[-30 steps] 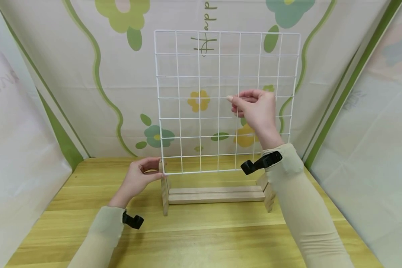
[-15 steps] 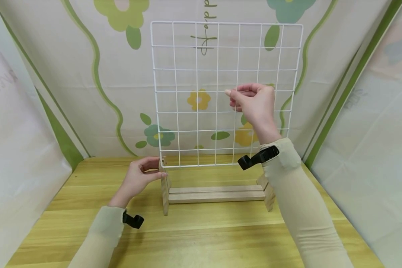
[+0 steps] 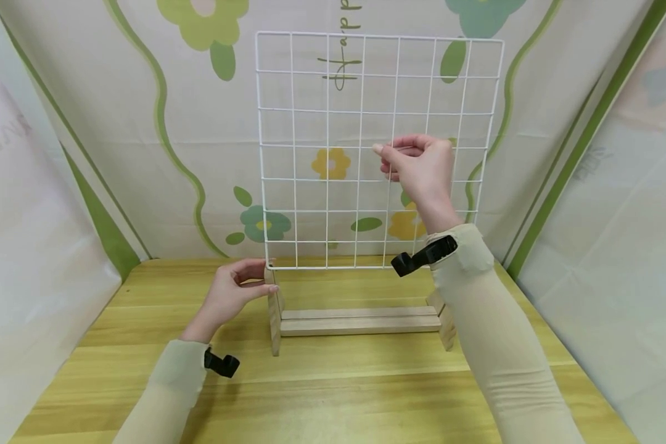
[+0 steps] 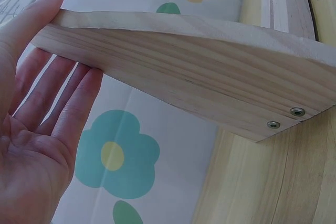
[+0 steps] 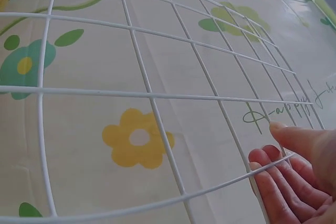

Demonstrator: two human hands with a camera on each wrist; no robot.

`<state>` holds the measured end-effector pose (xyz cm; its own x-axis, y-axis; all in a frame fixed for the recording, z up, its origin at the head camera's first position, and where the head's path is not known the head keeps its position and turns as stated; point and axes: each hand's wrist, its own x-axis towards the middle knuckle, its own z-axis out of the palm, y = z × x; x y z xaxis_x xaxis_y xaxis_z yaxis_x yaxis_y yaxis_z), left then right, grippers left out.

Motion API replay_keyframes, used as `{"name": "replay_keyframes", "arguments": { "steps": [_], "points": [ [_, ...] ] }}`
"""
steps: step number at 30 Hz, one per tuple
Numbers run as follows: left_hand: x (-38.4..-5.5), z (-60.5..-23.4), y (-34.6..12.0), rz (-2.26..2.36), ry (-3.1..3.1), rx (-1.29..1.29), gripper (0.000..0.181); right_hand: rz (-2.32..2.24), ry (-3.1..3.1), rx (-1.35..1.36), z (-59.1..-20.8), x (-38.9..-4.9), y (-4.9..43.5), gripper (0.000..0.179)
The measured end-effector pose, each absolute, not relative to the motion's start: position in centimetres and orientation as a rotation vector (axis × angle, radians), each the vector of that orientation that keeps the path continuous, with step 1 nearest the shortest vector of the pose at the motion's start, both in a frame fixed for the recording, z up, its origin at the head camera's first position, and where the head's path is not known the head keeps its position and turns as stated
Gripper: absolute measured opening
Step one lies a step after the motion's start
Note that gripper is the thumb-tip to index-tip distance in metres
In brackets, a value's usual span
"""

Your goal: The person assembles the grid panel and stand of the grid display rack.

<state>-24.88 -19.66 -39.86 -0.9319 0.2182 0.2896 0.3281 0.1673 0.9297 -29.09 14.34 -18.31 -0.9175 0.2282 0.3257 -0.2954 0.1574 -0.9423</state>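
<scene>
Free gap between wire grid point(image 3: 359, 147) and crossbars point(image 3: 361, 324), a side panel point(image 3: 274, 320) as barrier at either end.

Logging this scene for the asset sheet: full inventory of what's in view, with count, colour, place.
Wire grid panel: 1, white, raised, contact with boards unclear
Side boards: 2, pale wood, upright
Crossbar: 1 or 2 slats (can't tell), pale wood, low between side boards
Screws: 2 visible, metallic, low on left side board's outer face
Table: 1, yellow-brown wood, underneath
Printed sheeting: 3 faces, off-white with flowers and lettering, back and both sides
Wrist devices: 2, black, one per wrist
Sleeves: 2, beige, on forearms
Left hand: 1, pinching left side board's top
Right hand: 1, gripping grid right of centre
</scene>
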Motion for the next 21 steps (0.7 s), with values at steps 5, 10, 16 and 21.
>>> {"name": "replay_keyframes", "arguments": {
  "steps": [5, 10, 16, 21],
  "points": [
    [-24.83, -39.88, -19.67, -1.904, -2.331, -0.527, 0.048, 1.812, -2.051, 0.053, -18.23, -29.41, 14.51, 0.038],
    [-24.78, -39.88, -19.72, -1.903, -2.339, -0.526, 0.048, 1.798, -2.07, 0.029, -18.26, -29.61, 14.69, 0.037],
    [-24.66, -39.82, -19.73, -1.892, -2.342, -0.528, 0.049, 1.785, -2.093, 0.023, -18.48, -29.76, 14.59, 0.035],
    [-24.66, -39.82, -19.72, -1.889, -2.343, -0.528, 0.05, 1.774, -2.081, 0.04, -18.61, -29.83, 14.49, 0.033]
  ]
}}
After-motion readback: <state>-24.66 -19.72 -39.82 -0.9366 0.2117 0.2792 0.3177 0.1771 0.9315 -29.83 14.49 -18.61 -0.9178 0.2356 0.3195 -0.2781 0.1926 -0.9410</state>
